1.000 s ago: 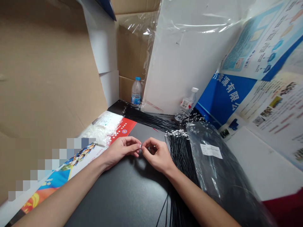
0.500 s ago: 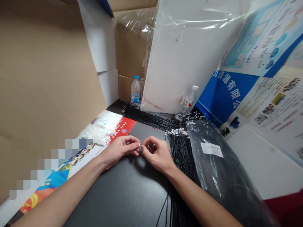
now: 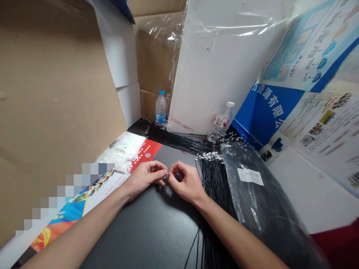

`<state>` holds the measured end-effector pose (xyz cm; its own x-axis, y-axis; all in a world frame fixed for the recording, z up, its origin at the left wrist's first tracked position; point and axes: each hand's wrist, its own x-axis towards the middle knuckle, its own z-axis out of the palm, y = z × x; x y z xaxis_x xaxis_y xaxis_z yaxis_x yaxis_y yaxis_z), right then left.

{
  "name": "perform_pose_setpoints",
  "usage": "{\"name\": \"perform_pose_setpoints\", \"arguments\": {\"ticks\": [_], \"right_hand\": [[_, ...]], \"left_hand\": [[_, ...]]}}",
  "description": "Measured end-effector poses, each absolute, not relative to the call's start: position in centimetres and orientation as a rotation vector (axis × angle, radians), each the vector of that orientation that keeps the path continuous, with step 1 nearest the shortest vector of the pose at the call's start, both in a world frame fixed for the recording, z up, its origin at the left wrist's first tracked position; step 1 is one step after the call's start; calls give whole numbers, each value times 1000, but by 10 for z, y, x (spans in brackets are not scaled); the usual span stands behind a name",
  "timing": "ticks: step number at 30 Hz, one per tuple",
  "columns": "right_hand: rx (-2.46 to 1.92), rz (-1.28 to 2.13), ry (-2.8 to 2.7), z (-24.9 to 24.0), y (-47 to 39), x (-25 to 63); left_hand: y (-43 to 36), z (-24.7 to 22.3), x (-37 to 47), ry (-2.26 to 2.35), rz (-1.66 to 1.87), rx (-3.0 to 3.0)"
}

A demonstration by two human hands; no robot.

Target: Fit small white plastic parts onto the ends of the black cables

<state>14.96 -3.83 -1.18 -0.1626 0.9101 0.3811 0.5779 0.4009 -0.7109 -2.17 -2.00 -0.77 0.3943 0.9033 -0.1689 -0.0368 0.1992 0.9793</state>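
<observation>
Over the dark tabletop, my left hand is closed, thumb and forefinger pinching a small white connector that barely shows. Right against it, my right hand pinches what looks like a thin black wire, mostly hidden by the fingers. The fingertips of both hands nearly touch. To the right of my right hand lies a bundle of black wires with white connectors on their far ends. Beyond my left hand is a clear bag of small white connectors.
Another bundle of black wires stretches across the back. A blue-capped bottle and a white-capped bottle stand behind. A large plastic bag with a label lies at right. Cardboard walls the left side; printed sheets lie beneath my left arm.
The fingertips of my two hands have come slightly closer together, and less of the white connector shows between them. The view has shifted a little.
</observation>
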Motion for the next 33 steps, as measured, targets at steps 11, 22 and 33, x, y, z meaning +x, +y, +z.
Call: {"name": "perform_pose_setpoints", "arguments": {"ticks": [11,22,33], "right_hand": [[-1239,513,-1837,-15,-39,152],[-1144,699,-1789,-9,-41,150],[-1131,752,-1765,-11,-39,151]], "left_hand": [[-24,-7,-16,935,905,1210],[-23,-16,-13,952,1036,1393],[-22,-21,-15,914,1062,1476]]}}
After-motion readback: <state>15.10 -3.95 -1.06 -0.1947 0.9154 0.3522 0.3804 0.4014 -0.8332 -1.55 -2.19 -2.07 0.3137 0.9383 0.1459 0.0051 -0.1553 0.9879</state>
